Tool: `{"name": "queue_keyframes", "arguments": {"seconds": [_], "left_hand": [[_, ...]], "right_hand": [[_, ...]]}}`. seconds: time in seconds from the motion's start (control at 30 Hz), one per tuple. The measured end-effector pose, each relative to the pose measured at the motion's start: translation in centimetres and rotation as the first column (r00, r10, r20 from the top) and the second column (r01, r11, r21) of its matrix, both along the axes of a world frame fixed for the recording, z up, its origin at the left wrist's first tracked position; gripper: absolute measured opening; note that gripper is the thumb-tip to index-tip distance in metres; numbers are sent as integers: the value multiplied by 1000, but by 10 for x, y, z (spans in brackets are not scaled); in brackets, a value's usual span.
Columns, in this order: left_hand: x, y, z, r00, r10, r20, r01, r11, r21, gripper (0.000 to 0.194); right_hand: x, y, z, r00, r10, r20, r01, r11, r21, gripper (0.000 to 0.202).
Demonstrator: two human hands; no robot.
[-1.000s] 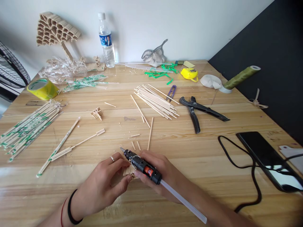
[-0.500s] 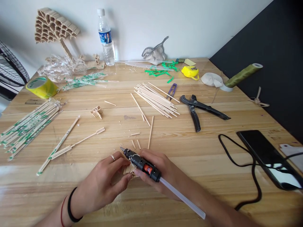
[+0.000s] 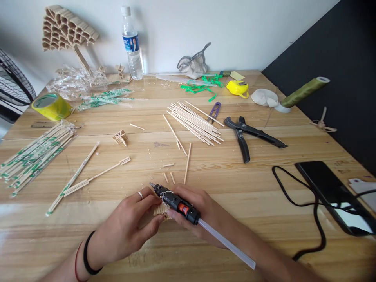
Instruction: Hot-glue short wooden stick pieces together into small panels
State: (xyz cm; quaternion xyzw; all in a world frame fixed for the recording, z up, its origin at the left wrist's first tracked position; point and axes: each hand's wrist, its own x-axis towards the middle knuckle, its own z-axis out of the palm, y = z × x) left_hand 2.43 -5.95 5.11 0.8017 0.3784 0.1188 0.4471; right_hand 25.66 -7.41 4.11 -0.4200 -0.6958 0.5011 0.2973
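A black hot glue gun [image 3: 176,203], with a clear glue stick [image 3: 227,243] jutting from its rear, lies across my right hand [image 3: 202,207], which is closed around it. Its nozzle points up and left. My left hand [image 3: 132,219] pinches a small piece made of short wooden sticks [image 3: 160,210], partly hidden below the gun. The right fingers also touch that piece. Just beyond the hands lie short cut sticks [image 3: 169,178] and one longer stick [image 3: 187,163].
A pile of wooden sticks [image 3: 194,123] lies mid-table beside purple snips [image 3: 215,112] and black cutters [image 3: 246,133]. Wrapped chopsticks [image 3: 38,152] and yellow tape [image 3: 52,107] are at left. A phone [image 3: 331,196] and black cable [image 3: 319,223] sit at right. A bottle [image 3: 131,49] stands at the back.
The hands, glue gun and stick piece hold almost the same position. The whole view has shifted very slightly.
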Motion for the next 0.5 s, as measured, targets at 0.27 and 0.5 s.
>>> {"name": "queue_keyframes", "arguments": {"seconds": [0.27, 0.5], "left_hand": [[0, 0, 0, 1000, -11, 9, 10, 1000, 13, 14], [0, -2, 1, 1000, -1, 26, 1, 1000, 24, 10]], "right_hand": [[2, -1, -3, 1000, 13, 16, -13, 1000, 12, 4], [1, 0, -1, 1000, 20, 9, -20, 999, 28, 8]]}}
